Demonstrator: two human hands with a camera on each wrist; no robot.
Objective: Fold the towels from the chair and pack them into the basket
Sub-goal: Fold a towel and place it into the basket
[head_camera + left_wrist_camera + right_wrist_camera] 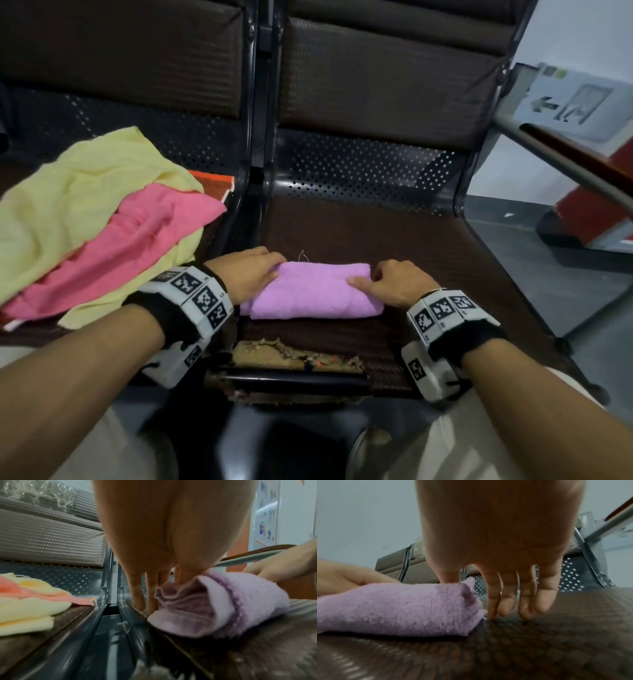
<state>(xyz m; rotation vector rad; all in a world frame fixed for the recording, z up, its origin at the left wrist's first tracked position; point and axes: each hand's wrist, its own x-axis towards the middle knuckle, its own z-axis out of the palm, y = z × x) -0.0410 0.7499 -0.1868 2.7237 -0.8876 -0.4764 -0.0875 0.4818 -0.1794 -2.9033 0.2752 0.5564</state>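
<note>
A folded purple towel (pixel 308 291) lies across the front of the right-hand chair seat (pixel 376 233). My left hand (pixel 270 267) is at its left end, thumb on top; in the left wrist view its straight fingers (pixel 150 595) reach down to the seat beside the towel's (pixel 223 608) layered end. My right hand (pixel 373 277) is at the right end, its thumb on top of the towel (pixel 393 608) and its fingers (pixel 505 601) touching the seat just beside it. On the left seat, a pink towel (pixel 137 240) lies loose over a yellow one (pixel 68 192). No basket is in view.
An orange-and-white flat thing (pixel 212 185) pokes out from under the yellow towel. A dark metal gap (pixel 255 192) separates the two seats. The right seat's front edge (pixel 291 356) is torn. An armrest rail (pixel 565 161) runs along the right side.
</note>
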